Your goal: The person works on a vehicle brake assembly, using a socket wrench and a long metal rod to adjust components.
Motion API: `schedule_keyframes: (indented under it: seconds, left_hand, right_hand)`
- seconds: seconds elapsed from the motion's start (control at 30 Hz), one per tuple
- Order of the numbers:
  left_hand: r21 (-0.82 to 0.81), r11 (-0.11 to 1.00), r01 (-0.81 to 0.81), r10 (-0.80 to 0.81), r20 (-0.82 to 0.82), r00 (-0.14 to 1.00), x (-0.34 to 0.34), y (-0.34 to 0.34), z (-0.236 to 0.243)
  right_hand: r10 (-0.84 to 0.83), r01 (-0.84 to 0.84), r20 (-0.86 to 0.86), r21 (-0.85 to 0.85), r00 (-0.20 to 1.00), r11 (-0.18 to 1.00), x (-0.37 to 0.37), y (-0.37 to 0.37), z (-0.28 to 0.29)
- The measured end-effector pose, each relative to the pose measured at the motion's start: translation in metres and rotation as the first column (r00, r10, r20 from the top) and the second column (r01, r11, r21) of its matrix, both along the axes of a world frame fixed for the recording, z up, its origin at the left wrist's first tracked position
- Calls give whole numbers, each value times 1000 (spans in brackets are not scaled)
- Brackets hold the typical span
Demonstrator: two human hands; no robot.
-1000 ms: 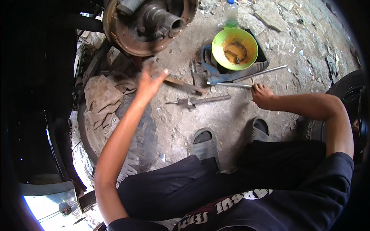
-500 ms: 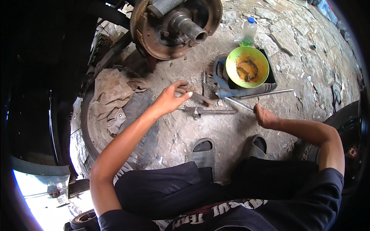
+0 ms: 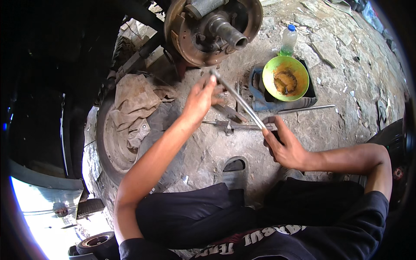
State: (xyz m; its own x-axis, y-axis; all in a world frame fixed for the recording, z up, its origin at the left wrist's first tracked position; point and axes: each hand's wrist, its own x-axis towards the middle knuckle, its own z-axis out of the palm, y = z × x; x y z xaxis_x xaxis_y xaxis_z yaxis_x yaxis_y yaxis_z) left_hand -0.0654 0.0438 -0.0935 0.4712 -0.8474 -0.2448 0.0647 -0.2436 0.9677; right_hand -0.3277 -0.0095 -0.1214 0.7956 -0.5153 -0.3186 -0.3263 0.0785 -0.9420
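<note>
In my right hand [image 3: 286,149] is a silver metal rod [image 3: 238,99], gripped by its lower end and slanting up to the left. Beside its upper end is my left hand [image 3: 200,99], thumb and fingers apart and partly blurred; no held thing shows in it. Under the rod, a flat rusty bar [image 3: 232,113] rests on the ground, close to a long dark metal tool [image 3: 249,127] partly hidden by my right hand. Above my left hand stands a rusty wheel hub [image 3: 214,32] with a hollow spindle sticking out.
At the right, a yellow-green bowl [image 3: 286,64] with orange grease sits on a blue-black container [image 3: 260,105]. Behind it stands a bottle [image 3: 288,41] with green liquid. Another rod [image 3: 307,108] lies in front. A tan cloth [image 3: 136,97] drapes over a tire [image 3: 160,151] at left.
My right hand has lifted the rod off the ground and swung it up and left. My left hand has moved up, away from the flat bar, toward the rod's far end.
</note>
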Motion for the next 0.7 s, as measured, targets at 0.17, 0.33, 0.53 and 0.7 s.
schedule_keyframes:
  seconds: [0.17,0.33,0.53,0.7]
  left_hand:
    - [-184,976,-111,96,-91,991,3,-35,39]
    - [-222,968,-121,99,-108,989,10,-52,41]
    - [-221,966,-132,108,-118,987,16,-57,33]
    - [-214,966,-145,111,-163,980,14,-56,28]
  right_hand:
    - [-74,68,209,35,975,997,27,-6,48]
    - [-62,84,232,-84,971,993,40,-16,52]
    - [36,12,141,-324,989,946,43,-29,62]
    - [102,-34,163,-377,981,926,42,-29,77]
